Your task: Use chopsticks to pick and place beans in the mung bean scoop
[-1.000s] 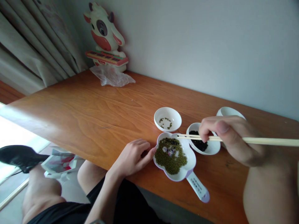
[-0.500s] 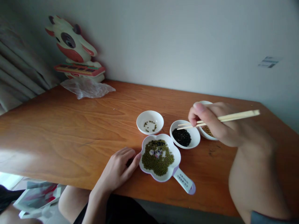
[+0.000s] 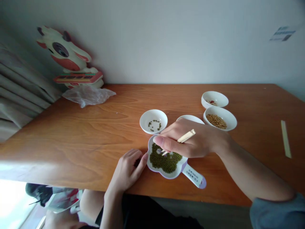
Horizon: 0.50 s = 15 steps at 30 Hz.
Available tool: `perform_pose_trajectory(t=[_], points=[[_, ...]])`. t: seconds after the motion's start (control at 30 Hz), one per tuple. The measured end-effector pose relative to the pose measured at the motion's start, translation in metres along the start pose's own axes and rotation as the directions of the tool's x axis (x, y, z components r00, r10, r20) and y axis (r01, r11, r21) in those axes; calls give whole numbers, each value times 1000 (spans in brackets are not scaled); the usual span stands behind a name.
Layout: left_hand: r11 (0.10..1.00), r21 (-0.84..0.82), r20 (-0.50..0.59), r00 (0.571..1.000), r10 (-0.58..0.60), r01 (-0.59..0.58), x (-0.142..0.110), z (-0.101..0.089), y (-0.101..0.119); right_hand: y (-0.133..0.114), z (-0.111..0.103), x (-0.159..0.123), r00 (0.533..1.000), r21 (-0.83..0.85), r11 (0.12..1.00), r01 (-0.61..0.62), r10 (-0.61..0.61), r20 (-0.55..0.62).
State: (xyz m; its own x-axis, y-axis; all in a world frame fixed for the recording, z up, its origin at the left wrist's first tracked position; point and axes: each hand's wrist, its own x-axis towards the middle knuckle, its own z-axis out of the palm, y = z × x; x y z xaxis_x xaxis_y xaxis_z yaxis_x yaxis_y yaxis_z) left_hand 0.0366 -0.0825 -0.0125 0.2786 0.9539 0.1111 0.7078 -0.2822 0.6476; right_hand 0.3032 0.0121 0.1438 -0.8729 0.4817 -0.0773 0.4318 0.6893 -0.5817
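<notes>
Below right hand (image 3: 184,138) — flower-shaped dish (image 3: 167,174) | fingers pinched on chopsticks (image 3: 187,136)

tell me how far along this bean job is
Partly done, it seems: a few green beans lie in the left white bowl, and tan beans sit in another. In hand: the right hand holds chopsticks over the flower-shaped dish, the left hand at its edge. Left, probably: the dish's many green beans. The bowl behind the right hand is mostly hidden.
</notes>
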Motion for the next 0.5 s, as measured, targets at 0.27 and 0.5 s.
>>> perform_pose_trajectory(t=[0.27,0.5], points=[[1000,-10,-5,1000,-2,2,1,-1,4,4,1,1,1000,-61,998,-25,25,-1],[1000,-18,-6,1000,-17,17,1,-2,8,5,4,3,1000,-61,998,-17,18,14]])
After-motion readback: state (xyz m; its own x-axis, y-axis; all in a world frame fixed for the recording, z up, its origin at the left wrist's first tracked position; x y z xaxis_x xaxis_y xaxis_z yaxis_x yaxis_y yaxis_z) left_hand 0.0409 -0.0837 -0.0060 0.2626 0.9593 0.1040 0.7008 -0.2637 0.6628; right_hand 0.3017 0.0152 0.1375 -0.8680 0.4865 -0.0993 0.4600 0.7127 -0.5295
